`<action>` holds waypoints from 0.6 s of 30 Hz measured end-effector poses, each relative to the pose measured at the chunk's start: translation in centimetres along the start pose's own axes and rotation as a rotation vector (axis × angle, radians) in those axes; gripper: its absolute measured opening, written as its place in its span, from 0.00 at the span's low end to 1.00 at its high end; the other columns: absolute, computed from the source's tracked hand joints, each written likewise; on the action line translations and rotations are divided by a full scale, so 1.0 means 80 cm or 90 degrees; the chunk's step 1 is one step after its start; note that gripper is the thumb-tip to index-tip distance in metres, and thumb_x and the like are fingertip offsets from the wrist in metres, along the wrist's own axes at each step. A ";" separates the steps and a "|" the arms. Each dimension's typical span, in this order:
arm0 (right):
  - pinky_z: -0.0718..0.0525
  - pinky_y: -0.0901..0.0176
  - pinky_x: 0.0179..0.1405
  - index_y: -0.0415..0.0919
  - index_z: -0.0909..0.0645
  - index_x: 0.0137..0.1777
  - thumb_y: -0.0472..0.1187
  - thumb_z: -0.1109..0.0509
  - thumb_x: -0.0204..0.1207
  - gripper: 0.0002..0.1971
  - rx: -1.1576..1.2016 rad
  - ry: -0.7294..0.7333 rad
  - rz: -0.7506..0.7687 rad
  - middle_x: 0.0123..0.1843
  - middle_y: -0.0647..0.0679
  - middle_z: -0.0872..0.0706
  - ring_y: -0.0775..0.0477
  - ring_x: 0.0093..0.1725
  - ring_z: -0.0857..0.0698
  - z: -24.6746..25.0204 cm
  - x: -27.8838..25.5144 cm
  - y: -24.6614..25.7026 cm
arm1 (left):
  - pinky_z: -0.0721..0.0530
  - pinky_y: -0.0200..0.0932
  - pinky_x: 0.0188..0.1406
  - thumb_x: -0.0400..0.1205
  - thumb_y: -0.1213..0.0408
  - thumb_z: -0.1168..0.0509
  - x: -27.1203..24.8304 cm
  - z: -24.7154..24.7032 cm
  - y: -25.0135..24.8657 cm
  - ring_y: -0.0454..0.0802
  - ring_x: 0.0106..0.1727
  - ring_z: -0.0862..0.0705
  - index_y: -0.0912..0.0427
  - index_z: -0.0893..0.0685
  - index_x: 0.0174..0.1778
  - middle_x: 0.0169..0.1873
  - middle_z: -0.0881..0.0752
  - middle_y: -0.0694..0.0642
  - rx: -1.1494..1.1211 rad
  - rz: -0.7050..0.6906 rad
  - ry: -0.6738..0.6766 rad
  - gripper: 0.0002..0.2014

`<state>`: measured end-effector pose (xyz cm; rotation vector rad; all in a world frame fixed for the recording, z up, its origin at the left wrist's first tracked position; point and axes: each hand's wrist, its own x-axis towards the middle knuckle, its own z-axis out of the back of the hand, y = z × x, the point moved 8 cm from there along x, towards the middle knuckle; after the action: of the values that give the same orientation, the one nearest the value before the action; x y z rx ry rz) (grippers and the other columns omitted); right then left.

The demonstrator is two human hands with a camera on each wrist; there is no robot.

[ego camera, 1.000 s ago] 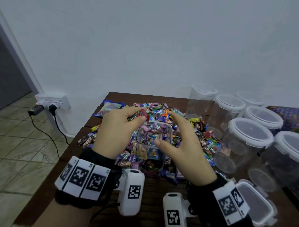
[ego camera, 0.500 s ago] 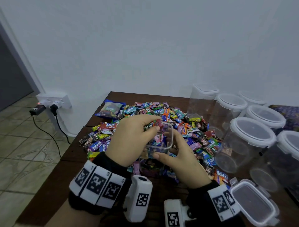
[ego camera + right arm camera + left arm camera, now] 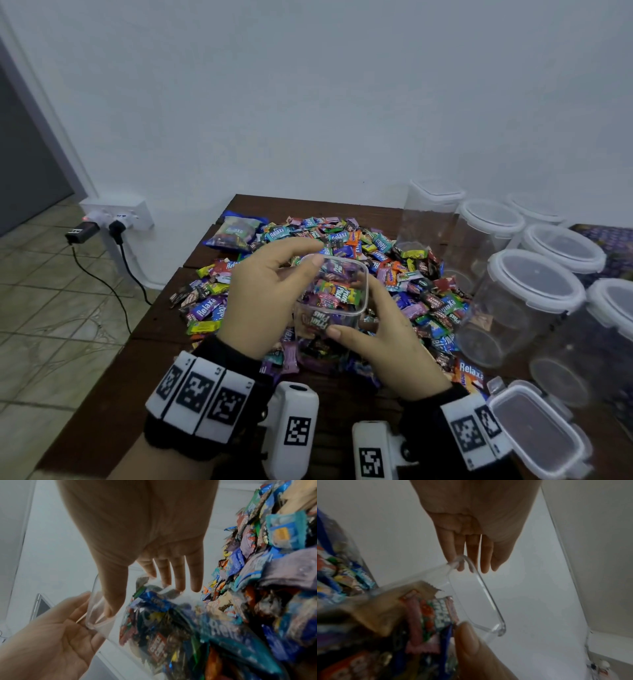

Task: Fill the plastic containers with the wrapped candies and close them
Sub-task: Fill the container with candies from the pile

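Observation:
A clear square plastic container (image 3: 346, 263), well filled with wrapped candies, is held tilted toward me over the candy pile (image 3: 404, 274). My left hand (image 3: 308, 253) holds its left rim, thumb on the near part and fingertips at the far corner. In the left wrist view those fingertips (image 3: 460, 566) touch the container (image 3: 476, 599) at its rim corner. My right hand (image 3: 356, 311) grips the container from the right, thumb (image 3: 337, 330) on the near wall and fingers behind the far side. The right wrist view shows that thumb (image 3: 111, 595) against the clear wall (image 3: 96, 615).
Several lidded empty containers (image 3: 534, 284) and one open tall one (image 3: 428, 219) stand at the right. A loose clip lid (image 3: 534, 431) lies at the near right. A sealed candy bag (image 3: 236, 233) lies at the far left. The table's left edge (image 3: 150, 329) drops to tiled floor.
My left hand has come in from above the pile and settled on the container's left rim. The right hand has kept its hold, and the container now tilts toward me.

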<state>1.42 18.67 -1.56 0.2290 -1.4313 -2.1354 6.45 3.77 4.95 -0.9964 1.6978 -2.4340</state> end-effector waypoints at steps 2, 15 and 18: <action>0.26 0.58 0.68 0.66 0.37 0.72 0.58 0.24 0.66 0.36 -0.051 0.027 -0.017 0.70 0.67 0.26 0.64 0.69 0.27 0.002 0.001 -0.005 | 0.18 0.35 0.52 0.80 0.60 0.32 0.001 0.014 0.015 0.38 0.54 0.15 0.43 0.14 0.48 0.49 0.12 0.44 0.010 0.011 -0.046 0.06; 0.27 0.48 0.69 0.46 0.45 0.81 0.58 0.32 0.75 0.39 -0.556 0.087 -0.204 0.79 0.47 0.38 0.44 0.77 0.37 0.059 0.023 -0.044 | 0.26 0.55 0.69 0.79 0.50 0.32 0.010 0.033 0.127 0.55 0.73 0.28 0.48 0.37 0.79 0.78 0.32 0.54 0.467 0.305 0.232 0.33; 0.27 0.44 0.69 0.47 0.48 0.81 0.62 0.32 0.73 0.43 -0.609 0.115 -0.256 0.81 0.45 0.41 0.40 0.77 0.37 0.065 0.033 -0.059 | 0.27 0.57 0.71 0.74 0.42 0.29 0.005 0.029 0.151 0.57 0.77 0.32 0.46 0.46 0.83 0.81 0.40 0.56 0.562 0.370 0.334 0.45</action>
<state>-4.70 22.71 -3.23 0.3350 -0.1630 -2.7713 3.26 -3.32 -4.61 0.2176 0.5980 -2.6301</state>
